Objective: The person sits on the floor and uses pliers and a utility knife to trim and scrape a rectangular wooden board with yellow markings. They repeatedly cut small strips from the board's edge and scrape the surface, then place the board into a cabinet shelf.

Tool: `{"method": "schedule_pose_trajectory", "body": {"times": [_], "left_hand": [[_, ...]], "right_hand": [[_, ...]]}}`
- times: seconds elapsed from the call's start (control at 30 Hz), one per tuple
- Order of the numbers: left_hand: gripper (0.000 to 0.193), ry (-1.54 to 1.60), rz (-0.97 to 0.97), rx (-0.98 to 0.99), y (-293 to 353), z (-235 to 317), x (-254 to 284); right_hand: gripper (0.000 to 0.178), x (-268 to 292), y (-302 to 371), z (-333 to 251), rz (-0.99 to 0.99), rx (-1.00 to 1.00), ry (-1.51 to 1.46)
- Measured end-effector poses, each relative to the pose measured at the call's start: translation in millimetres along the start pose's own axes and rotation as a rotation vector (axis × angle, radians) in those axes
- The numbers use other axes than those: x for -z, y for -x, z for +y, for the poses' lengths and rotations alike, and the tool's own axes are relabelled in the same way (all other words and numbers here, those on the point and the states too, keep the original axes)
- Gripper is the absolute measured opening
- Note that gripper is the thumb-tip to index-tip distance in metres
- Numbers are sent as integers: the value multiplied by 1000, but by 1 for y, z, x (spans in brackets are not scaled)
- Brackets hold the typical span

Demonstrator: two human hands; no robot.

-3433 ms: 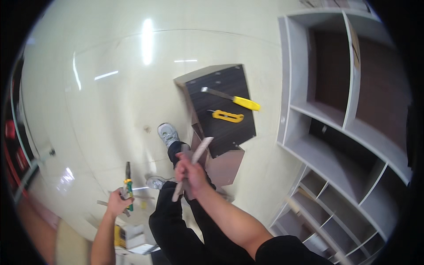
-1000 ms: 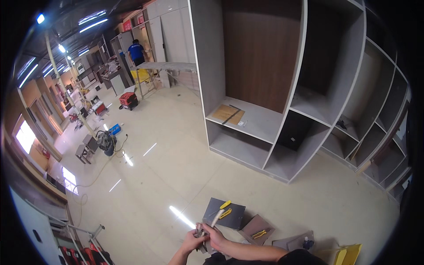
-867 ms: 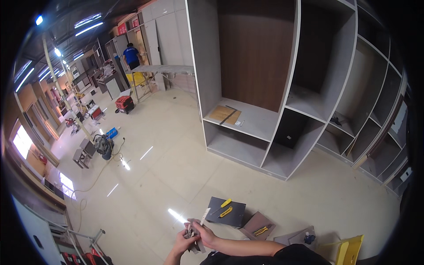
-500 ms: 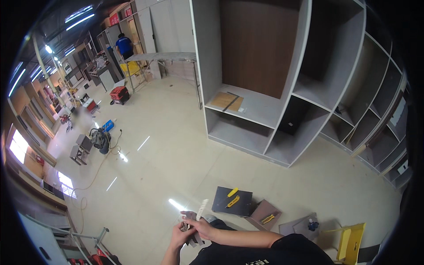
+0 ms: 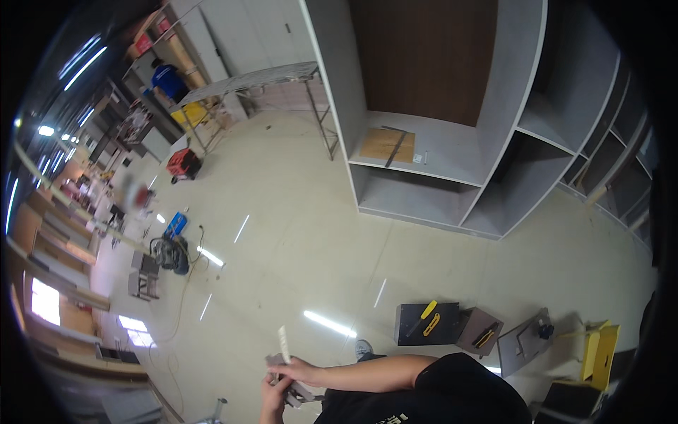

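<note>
My right hand (image 5: 302, 370) and my left hand (image 5: 273, 392) are close together at the bottom, left of my body. Both have their fingers closed around a small bunch of grey-brown strips (image 5: 300, 396). A pale, narrow strip (image 5: 284, 342) stands up from the bunch above my right hand. How the strips divide between the hands is partly hidden by the fingers. To the right of my hands, a dark box-like stool (image 5: 409, 336) bears a yellow-handled tool (image 5: 429, 309) and a yellow utility knife (image 5: 431, 324). Beside it, pliers (image 5: 485, 337) rest on a brown box (image 5: 470, 324).
A grey shelving cabinet (image 5: 417, 220) stands ahead, with a brown board (image 5: 387, 145) on its shelf. At far left are a vacuum-like machine (image 5: 169, 254), a cable (image 5: 185, 297) and a red machine (image 5: 183, 164). A yellow stool (image 5: 600, 357) stands right. A person in blue (image 5: 168, 81) works far off.
My view has turned leftward, so the cabinet and stools sit further right. My hands remain together on the strips, now lower and further left in the picture.
</note>
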State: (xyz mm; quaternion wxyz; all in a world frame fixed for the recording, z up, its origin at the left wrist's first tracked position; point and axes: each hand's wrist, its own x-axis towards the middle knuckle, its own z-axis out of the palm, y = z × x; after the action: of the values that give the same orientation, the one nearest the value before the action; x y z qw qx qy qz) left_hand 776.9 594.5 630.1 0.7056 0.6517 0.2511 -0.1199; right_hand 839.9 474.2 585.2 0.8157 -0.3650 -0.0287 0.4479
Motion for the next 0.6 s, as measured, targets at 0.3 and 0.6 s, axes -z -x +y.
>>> {"method": "schedule_pose_trajectory", "body": {"times": [0.3,0.6], "left_hand": [[10,-417,-83,71,-171,74,62],[15,-510,-544,128,-444,114,-99]], "right_hand": [[35,185,-36,-67,369,34,275],[29,364,433,103,1892,-1320,860]]}}
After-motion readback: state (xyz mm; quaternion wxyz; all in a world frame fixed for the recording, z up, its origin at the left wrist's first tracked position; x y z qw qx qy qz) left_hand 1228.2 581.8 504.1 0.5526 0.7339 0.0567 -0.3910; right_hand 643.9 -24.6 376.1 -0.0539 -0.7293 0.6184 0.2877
